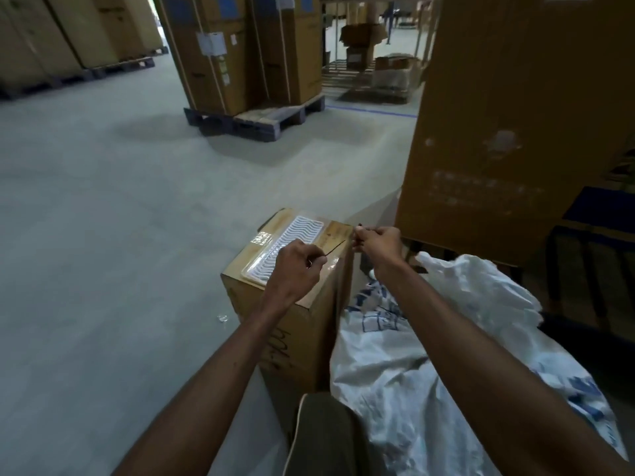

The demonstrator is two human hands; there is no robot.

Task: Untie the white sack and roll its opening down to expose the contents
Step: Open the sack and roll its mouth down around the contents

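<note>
The left hand [296,266] is curled into a loose fist, knuckles up, with finger and thumb pinched on one end of a thin dark string [335,248]. The right hand [378,242] is closed the same way, its fingertips nipping the other end of that string at a slightly higher level. The string runs taut and slanting between the two hands, which are held near each other in front of the body. Both bare forearms reach forward from the bottom of the view, the left from the lower left, the right from the lower right, crossing over the sack.

The single white woven plastic sack with blue printing [429,365] lies slumped on the floor under and to the right of the right forearm, its crumpled top [481,283] loose and ruffled at the far end. Whether the string is attached to the sack cannot be told.

Just beside the sack on its left stands one tall brown cardboard box [305,324], with a white ribbed plastic tray [292,245] lying flat on its top below the left hand. A large brown cardboard carton [515,115] rises behind the sack on the right. Across the grey concrete floor [120,218] two further tall cartons [240,53] share one dark pallet [254,120].
</note>
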